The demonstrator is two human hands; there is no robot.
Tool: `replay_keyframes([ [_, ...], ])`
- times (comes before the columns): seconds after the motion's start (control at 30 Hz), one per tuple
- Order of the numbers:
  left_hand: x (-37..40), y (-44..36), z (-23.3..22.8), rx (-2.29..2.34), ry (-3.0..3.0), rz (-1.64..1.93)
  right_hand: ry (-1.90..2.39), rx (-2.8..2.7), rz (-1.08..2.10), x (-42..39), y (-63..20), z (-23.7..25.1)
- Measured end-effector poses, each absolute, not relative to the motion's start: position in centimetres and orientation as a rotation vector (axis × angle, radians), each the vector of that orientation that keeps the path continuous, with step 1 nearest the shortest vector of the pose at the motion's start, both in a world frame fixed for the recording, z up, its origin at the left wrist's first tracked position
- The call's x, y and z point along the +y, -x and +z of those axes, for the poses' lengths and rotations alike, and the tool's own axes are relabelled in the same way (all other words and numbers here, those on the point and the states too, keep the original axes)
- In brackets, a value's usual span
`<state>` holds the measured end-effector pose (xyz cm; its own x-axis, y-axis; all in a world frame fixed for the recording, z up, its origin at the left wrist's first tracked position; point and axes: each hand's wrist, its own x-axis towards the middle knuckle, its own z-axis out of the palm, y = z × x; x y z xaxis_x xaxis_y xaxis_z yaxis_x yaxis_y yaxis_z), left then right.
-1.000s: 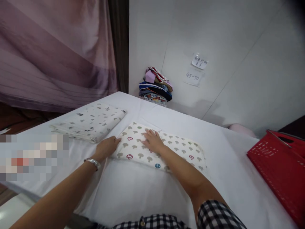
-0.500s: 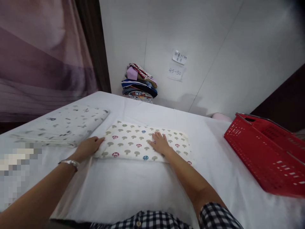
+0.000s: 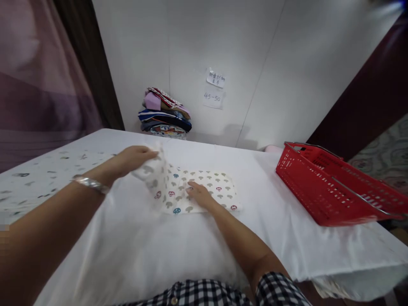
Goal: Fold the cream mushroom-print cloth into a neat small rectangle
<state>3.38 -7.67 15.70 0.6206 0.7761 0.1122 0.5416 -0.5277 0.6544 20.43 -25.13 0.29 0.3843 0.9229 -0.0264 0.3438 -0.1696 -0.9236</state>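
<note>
Count at this frame: two hands, the left hand (image 3: 132,156) and the right hand (image 3: 199,194). Two patterned cloths on the table (image 3: 178,246): one mushroom-print cloth (image 3: 204,191) mid-table, one grey-print cloth (image 3: 38,178) at the left edge. One red basket (image 3: 325,191) at the right edge. One pile of folded clothes (image 3: 164,117) at the far edge. Two paper notes (image 3: 214,88) on the wall.

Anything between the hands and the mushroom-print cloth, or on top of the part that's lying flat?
Nothing visible. The left hand already grips the mushroom-print cloth at its left end, lifted off the table. The right hand presses flat on its middle. No other object rests on the flat part; the red basket sits apart to the right.
</note>
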Motion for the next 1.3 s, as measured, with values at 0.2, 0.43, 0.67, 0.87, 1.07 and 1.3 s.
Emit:
replay_keyframes([
  [0.2,-17.7,-15.6,14.3,0.642,-2.586,0.312,1.142,-0.555,0.851,-30.2,-23.5,1.9],
  [0.43,-27.1,-21.0,4.7,0.593,-2.606,0.137,1.120,-0.241,0.910,-35.1,-26.8,-0.3],
  [0.67,-26.4,-20.8,3.0,0.622,-2.534,0.171,1.153,-0.298,0.862,-34.6,-27.5,-0.2],
  [0.87,-26.2,-20.1,3.8,0.402,-2.349,0.159,1.302,-0.297,0.969,-33.9,-29.2,1.0],
  [1.07,-25.2,-18.4,5.3,0.246,-2.317,0.237,1.459,-0.387,0.667,-34.3,-32.0,1.1],
  [1.3,-22.0,-16.0,2.5,0.388,-2.797,0.326,1.919,-0.420,0.622,-36.1,-33.8,-0.1],
])
